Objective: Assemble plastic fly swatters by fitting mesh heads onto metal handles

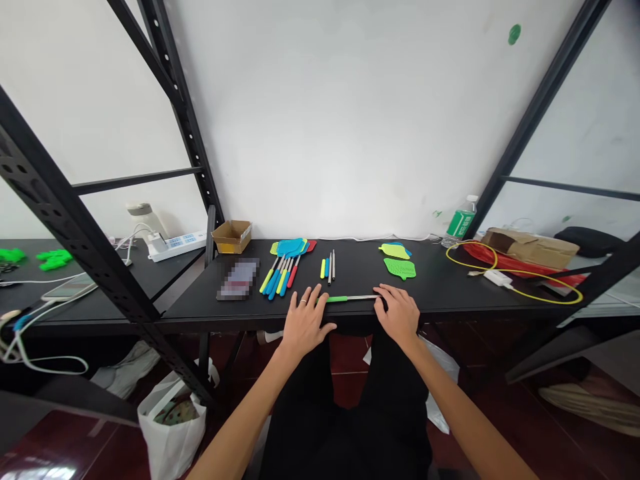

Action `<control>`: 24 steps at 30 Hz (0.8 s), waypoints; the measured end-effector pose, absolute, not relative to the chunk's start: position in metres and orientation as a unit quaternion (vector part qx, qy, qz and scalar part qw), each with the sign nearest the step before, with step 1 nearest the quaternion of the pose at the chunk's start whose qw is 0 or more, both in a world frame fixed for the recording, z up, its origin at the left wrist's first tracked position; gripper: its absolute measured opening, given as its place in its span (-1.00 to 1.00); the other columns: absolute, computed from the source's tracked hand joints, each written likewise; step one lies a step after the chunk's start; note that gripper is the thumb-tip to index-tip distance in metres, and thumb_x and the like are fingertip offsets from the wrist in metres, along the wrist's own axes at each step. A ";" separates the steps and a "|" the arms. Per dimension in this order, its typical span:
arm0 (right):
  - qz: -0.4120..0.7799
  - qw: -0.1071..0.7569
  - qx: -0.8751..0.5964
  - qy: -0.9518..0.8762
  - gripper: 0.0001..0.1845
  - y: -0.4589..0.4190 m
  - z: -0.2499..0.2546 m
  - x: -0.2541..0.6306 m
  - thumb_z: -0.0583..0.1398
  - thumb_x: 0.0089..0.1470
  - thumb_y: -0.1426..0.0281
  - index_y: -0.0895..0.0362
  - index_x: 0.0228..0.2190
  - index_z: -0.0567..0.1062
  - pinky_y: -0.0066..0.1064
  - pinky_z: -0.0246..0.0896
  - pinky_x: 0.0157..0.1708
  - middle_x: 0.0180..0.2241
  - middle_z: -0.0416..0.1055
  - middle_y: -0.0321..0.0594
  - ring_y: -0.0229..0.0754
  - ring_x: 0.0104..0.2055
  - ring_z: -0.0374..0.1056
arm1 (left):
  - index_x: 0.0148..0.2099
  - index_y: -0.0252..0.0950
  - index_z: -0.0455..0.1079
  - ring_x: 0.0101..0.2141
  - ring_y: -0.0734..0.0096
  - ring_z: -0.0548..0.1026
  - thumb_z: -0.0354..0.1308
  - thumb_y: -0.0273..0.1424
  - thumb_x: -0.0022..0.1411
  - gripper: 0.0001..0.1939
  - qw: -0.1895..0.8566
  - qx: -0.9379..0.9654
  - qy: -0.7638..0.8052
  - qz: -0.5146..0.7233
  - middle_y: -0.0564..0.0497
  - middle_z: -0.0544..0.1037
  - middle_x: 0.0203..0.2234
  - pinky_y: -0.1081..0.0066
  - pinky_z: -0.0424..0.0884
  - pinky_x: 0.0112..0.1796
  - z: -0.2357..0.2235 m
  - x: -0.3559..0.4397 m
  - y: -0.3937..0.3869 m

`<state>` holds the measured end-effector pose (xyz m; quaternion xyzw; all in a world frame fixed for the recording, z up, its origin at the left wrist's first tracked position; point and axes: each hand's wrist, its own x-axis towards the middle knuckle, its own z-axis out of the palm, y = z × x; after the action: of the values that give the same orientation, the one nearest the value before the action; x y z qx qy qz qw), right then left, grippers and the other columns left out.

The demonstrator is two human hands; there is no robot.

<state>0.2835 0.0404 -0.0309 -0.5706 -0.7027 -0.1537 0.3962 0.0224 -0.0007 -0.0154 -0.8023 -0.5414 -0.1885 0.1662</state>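
Observation:
A thin rod with a green handle (pixel 337 299) and a bare metal shaft lies level along the front edge of the black table. My left hand (pixel 304 320) rests at its handle end, fingers spread and thumb apart, the fingertips touching or just beside the handle. At the metal end rests my right hand (pixel 397 310), its fingers stretched out around the rod's tip. Behind the rod are a loose green fly swatter head (pixel 401 268) and a yellow head (pixel 395 251) over a blue one. Short yellow and blue handles (pixel 325 268) lie beside metal rods (pixel 332 267).
Several assembled fly swatters (pixel 283 267) lie fanned left of the handles. Further left are a blurred phone-like slab (pixel 238 279) and a small cardboard box (pixel 233 237). A water bottle (pixel 461 220) and a yellow cable (pixel 545 300) are at right. Black metal posts (pixel 185 107) frame the table.

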 end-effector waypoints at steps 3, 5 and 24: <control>-0.153 0.395 -0.573 -0.702 -0.68 0.040 -0.030 0.283 0.10 0.23 0.36 0.01 -0.09 0.60 -0.22 0.14 0.00 0.02 0.53 -0.21 -0.03 0.04 0.35 | 0.33 -0.20 0.21 0.33 -0.10 0.15 0.13 -0.01 0.30 -0.34 0.167 -0.803 -0.541 -0.186 -0.14 0.17 0.37 -0.15 0.14 0.24 -0.016 0.022 0.000; -0.153 0.395 -0.574 -0.701 -0.69 0.040 -0.030 0.283 0.11 0.23 0.36 0.01 -0.09 0.60 -0.22 0.14 0.01 0.01 0.53 -0.22 -0.03 0.03 0.35 | 0.33 -0.21 0.20 0.33 -0.10 0.15 0.13 -0.01 0.31 -0.34 0.167 -0.804 -0.540 -0.186 -0.14 0.17 0.37 -0.15 0.14 0.24 -0.016 0.022 0.000; -0.157 0.393 -0.574 -0.701 -0.68 0.039 -0.029 0.282 0.10 0.23 0.36 0.01 -0.09 0.60 -0.22 0.14 0.00 0.00 0.53 -0.22 -0.04 0.03 0.36 | 0.37 -0.20 0.17 0.33 -0.12 0.14 0.11 -0.02 0.31 -0.31 0.156 -0.805 -0.540 -0.190 -0.14 0.18 0.37 -0.15 0.10 0.26 -0.018 0.022 0.001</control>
<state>0.2822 0.0390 -0.0292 -0.5741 -0.7008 -0.1571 0.3933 0.0217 0.0007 -0.0176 -0.8047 -0.5404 -0.1903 0.1555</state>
